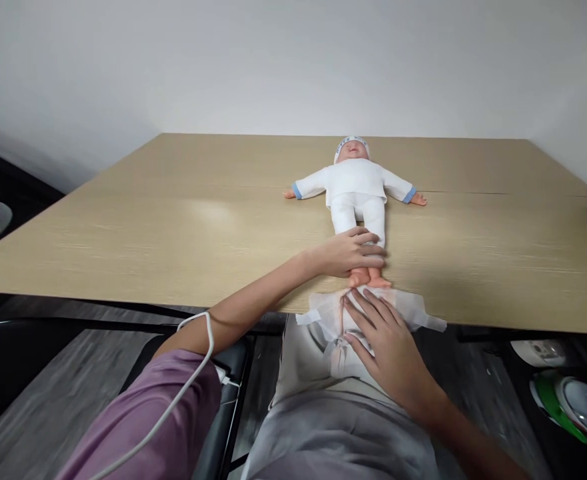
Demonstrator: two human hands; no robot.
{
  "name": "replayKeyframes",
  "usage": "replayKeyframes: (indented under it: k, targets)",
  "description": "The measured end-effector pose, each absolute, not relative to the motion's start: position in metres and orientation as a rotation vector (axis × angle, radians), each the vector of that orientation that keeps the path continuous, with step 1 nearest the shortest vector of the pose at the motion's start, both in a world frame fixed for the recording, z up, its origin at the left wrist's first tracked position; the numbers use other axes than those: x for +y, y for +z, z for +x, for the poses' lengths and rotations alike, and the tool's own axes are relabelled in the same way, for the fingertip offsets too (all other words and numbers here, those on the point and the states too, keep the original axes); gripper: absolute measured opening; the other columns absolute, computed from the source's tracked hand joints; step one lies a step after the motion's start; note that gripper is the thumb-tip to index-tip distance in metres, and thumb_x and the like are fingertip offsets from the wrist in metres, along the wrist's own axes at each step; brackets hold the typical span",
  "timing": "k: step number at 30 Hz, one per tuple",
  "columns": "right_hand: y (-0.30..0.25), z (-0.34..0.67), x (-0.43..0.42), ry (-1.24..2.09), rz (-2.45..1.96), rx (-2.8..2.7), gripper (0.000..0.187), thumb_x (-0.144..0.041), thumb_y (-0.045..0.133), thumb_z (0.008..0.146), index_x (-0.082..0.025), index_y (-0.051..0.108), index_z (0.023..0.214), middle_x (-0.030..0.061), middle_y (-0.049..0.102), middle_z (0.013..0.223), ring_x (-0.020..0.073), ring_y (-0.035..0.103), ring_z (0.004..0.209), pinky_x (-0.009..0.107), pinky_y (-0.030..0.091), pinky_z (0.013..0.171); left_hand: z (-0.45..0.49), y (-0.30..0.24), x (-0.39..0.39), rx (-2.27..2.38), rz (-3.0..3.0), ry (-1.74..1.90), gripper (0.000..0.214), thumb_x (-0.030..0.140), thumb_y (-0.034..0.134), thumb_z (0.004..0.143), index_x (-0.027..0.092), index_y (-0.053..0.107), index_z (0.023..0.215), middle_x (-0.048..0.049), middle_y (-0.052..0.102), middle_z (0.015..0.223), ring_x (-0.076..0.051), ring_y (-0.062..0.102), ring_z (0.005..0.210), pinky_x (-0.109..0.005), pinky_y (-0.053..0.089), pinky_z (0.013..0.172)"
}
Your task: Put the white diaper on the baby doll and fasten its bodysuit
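Note:
A baby doll (356,177) in a white top and trousers with blue cuffs lies face up, its arms spread and its bare feet toward me. My left hand (356,252) reaches across from the left, its fingers wrapped over the doll's lower legs just above the feet. Below the feet, a thin white disposable diaper (331,312) is spread out over the table's front edge and hangs toward my lap, its side tabs sticking out left and right. On top of it rests my right hand (386,343), palm down, fingers spread. Part of the diaper is hidden under that hand.
The doll lies on a light wooden table (173,233) against a white wall. A white cable (193,377) runs along my left arm. Below the table at right are a green and white round object (568,407) and a dark chair (18,373) at left.

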State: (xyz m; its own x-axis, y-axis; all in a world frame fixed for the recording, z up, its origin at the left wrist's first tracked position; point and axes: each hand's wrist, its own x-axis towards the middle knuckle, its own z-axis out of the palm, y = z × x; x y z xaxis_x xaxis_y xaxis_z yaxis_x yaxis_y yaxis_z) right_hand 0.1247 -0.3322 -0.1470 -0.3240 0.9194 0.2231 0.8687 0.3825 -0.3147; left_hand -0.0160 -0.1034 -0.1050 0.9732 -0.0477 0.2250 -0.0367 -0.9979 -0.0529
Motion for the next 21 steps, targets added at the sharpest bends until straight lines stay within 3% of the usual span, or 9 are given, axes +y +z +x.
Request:
replayKeyframes:
  k: [5, 12, 17, 21]
  targets:
    - [-0.138, 0.142, -0.317, 0.328, -1.52, -2.372, 0.065, -0.044, 0.055, 0.11, -0.028, 0.037, 0.171, 0.0015, 0.036, 0.177, 0.0293, 0.037, 0.163, 0.054, 0.043, 0.13, -0.011, -0.07, -0.096, 0.019, -3.344, -0.522, 0.031, 0.026, 0.058, 0.101, 0.025, 0.068, 0.13, -0.0093, 0.076, 0.135, -0.033, 0.06, 0.122, -0.047, 0.048, 0.106]
    - [-0.139, 0.155, -0.256, 0.42, -1.471, -2.467, 0.065, -0.044, 0.05, 0.111, -0.027, 0.033, 0.172, 0.005, 0.03, 0.179, 0.0291, 0.027, 0.168, 0.06, 0.034, 0.135, -0.016, 0.0, -0.063, -0.255, -3.702, -1.172, 0.036, 0.02, 0.075, 0.094, 0.019, 0.065, 0.129, -0.0077, 0.075, 0.125, -0.022, 0.07, 0.112, -0.035, 0.055, 0.097]
    - [-0.151, 0.152, -0.203, 0.351, -1.445, -2.482, 0.065, -0.047, 0.045, 0.113, -0.026, 0.031, 0.173, 0.0049, 0.026, 0.181, 0.0284, 0.024, 0.169, 0.059, 0.028, 0.137, -0.016, 0.017, -0.045, -0.321, -3.754, -1.358, 0.033, 0.021, 0.078, 0.093, 0.018, 0.067, 0.124, -0.0079, 0.076, 0.13, -0.024, 0.07, 0.121, -0.035, 0.055, 0.102]
    - [-0.155, 0.15, -0.154, 0.309, -1.425, -2.439, 0.063, -0.05, 0.047, 0.112, -0.025, 0.039, 0.17, 0.009, 0.035, 0.177, 0.03, 0.031, 0.166, 0.06, 0.028, 0.136, -0.019, 0.019, -0.042, -0.399, -3.681, -1.511, 0.035, 0.024, 0.08, 0.093, 0.02, 0.069, 0.126, -0.0064, 0.076, 0.131, -0.028, 0.07, 0.126, -0.04, 0.054, 0.106]
